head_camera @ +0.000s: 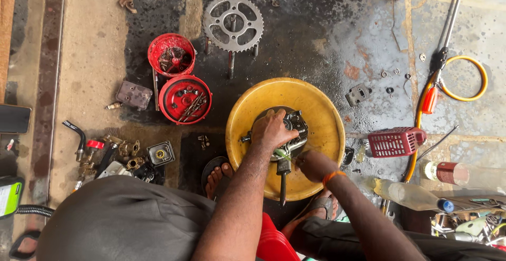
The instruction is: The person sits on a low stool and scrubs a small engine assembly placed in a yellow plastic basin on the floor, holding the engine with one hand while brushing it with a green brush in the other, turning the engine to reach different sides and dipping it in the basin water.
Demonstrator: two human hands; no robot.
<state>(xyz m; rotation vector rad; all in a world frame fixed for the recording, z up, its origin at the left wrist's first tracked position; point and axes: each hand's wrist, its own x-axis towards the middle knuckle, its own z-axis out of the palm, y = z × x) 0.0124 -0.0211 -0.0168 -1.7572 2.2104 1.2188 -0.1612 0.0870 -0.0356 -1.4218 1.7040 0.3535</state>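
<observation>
**Floor workshop: engine part being cleaned in a basin**

While the person squatted over the work, the items lay as follows, largest first.

1. Oil-stained concrete floor (327, 34), dark and wet around the work.
2. Yellow basin (316, 108), round, set between the person's sandalled feet; it held the workpiece.
3. Chain sprocket (233, 23), toothed steel, flat on the floor beyond the basin, well apart from it.
4. Two red bowls (184, 99), touching one another left of the basin, both holding small screws and fittings.
5. Engine part (293, 129), finned grey metal, resting in the middle of the basin under the hands.
6. Red plastic grille cover (395, 141), just right of the basin.
7. Left hand (270, 129), fingers curled down over the top of the engine part, pressing and steadying it.
8. Right hand (312, 165), fingers closed around a green-handled brush (283, 155) whose working end met the part's near side.
9. Loose brass fittings (126, 153), clustered at the far left.

Step in hand, by judgement: scrubbing the engine part in the basin. The next move would likely call for turning the part under the left hand's hold to expose an uncleaned face, with the brush kept angled into the fins.
</observation>
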